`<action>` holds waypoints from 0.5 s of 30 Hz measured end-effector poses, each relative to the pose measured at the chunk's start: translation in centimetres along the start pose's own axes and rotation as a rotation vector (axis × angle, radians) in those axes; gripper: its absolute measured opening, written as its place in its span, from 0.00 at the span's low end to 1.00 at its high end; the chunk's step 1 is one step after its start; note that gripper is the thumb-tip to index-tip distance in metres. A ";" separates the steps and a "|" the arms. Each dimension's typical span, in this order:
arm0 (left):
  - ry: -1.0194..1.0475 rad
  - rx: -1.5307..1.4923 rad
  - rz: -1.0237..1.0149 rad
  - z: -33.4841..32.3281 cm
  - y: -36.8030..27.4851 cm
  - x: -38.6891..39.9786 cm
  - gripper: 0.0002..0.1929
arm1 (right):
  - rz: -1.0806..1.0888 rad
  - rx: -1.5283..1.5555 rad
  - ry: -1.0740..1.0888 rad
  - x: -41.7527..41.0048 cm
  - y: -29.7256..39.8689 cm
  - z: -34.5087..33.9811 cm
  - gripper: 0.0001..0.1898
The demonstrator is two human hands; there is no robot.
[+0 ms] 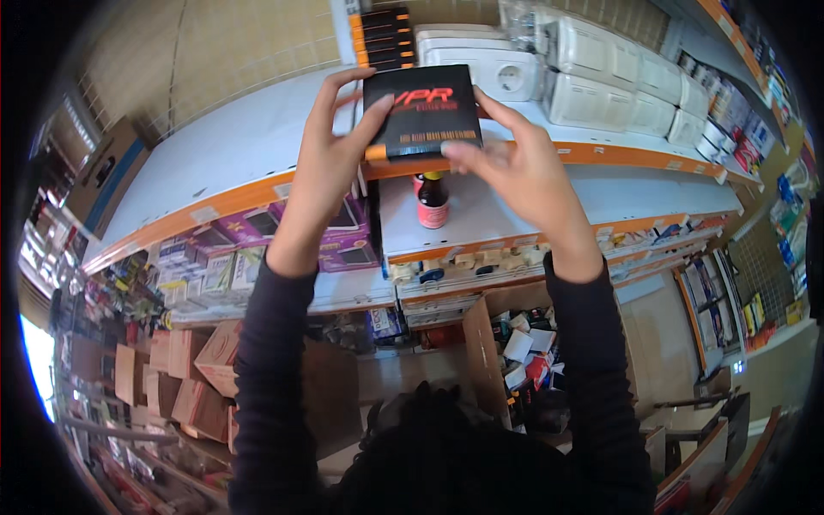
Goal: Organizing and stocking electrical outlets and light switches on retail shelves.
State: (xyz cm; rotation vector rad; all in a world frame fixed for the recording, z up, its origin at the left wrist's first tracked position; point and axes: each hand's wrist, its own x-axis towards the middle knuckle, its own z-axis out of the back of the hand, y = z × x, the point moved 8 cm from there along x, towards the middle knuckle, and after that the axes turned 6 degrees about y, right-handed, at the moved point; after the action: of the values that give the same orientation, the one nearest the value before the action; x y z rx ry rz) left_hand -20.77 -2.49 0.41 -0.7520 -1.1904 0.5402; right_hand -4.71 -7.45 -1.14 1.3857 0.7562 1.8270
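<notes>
A flat black cardboard box (421, 119) with red and orange printing is held up in front of the upper shelf's orange edge. My left hand (341, 132) grips its left side, thumb on the top face and fingers behind the far left corner. On the opposite side, my right hand (515, 158) holds the right edge, its thumb at the near right corner. Behind the box, a stack of black boxes with orange ends (385, 38) stands on the upper shelf (257, 129). The box covers part of that shelf's edge.
White electrical socket units (508, 74) line the shelf at the right. Dark bottles with pink labels (432, 206) stand one shelf lower. Purple boxes (347, 248) sit at lower left. On the floor are an open carton of mixed packages (479, 347) and several brown cartons (199, 405).
</notes>
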 end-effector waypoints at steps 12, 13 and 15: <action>0.172 0.322 0.309 4.3 8.5 4.6 0.16 | -0.234 -0.716 0.227 7.6 -5.1 -2.0 0.22; 0.163 0.517 0.237 4.3 7.8 4.7 0.18 | -0.234 -0.712 0.231 7.5 -5.3 -2.1 0.22; 0.156 0.708 0.162 4.0 6.6 4.4 0.20 | -0.187 -0.694 0.120 7.2 -4.7 -1.4 0.21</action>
State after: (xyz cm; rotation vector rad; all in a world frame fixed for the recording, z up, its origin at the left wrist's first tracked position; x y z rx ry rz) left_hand -23.19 5.96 -1.17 -0.2712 -0.7162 0.9524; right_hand -6.41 1.05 -1.24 0.7354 0.2442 1.7879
